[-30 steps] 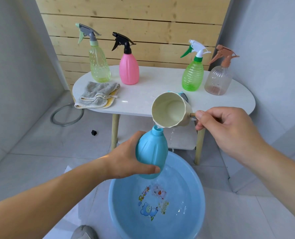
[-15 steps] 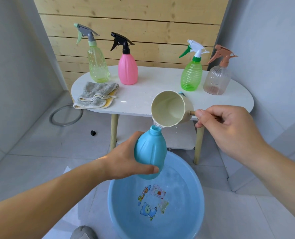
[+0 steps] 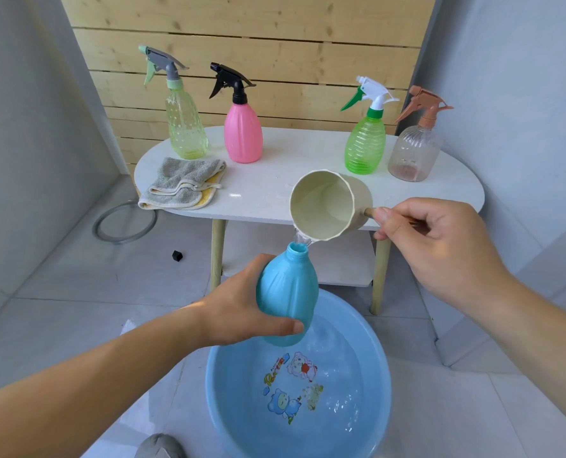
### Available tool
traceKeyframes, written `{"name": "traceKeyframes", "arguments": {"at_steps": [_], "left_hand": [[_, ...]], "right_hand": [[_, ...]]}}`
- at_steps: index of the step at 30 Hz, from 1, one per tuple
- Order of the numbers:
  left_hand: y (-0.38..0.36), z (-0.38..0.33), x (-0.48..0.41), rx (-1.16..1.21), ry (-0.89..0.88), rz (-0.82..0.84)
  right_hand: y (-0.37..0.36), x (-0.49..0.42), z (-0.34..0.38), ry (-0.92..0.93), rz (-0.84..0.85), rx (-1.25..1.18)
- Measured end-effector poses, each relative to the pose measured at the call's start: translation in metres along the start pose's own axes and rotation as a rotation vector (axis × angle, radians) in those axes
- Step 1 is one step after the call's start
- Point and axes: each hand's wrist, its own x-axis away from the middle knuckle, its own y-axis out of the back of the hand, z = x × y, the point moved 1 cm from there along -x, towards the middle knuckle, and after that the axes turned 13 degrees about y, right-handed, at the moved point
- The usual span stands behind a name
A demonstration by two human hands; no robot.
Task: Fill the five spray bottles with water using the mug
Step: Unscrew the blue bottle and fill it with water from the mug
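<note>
Water is being tipped out of the cream mug into the open neck of the blue bottle. The bottle has no spray head on and is held slightly tilted over the blue basin on the floor. Its belly is gripped by the left hand, thumb laid across the front, the rest of the fingers hidden behind. The mug is tilted toward the bottle, lip just above the neck, and its wooden handle is pinched in the curled fingers of the right hand. Some water can be seen in the basin, over the cartoon stickers at the bottom. Behind all that, four more bottles are stood on the white surface, all with heads on: pale green bottle and pink bottle on the left, bright green bottle and clear bottle on the right. A folded grey cloth is laid near the left edge.
</note>
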Motion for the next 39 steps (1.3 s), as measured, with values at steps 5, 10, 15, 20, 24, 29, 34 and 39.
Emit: {"name": "traceKeyframes", "arguments": {"at_steps": [5,10,15,20,24,29,34,39], "left_hand": [[0.000,0.000,0.000,0.002,0.003,-0.004],[-0.001,0.001,0.000,0.006,0.001,0.001],[-0.001,0.000,0.000,-0.003,-0.001,-0.010],[-0.001,0.001,-0.001,0.004,0.001,-0.007],[-0.002,0.002,0.000,-0.001,0.004,-0.007],[-0.001,0.003,-0.001,0.006,0.006,-0.002],[-0.002,0.003,0.000,-0.014,0.003,0.000],[-0.002,0.003,0.000,-0.008,0.001,-0.004]], "right_hand": [[0.000,0.000,-0.002,0.019,-0.012,0.009],[-0.001,0.001,-0.003,0.047,-0.019,0.023],[-0.001,0.001,-0.007,0.078,-0.012,0.038],[-0.002,0.001,-0.010,0.129,-0.015,0.037],[-0.003,0.002,-0.010,0.154,-0.018,0.043],[-0.003,0.000,-0.008,0.197,-0.042,0.067],[-0.004,0.000,-0.010,0.248,-0.059,0.100],[-0.003,0.000,-0.008,0.315,-0.079,0.154]]}}
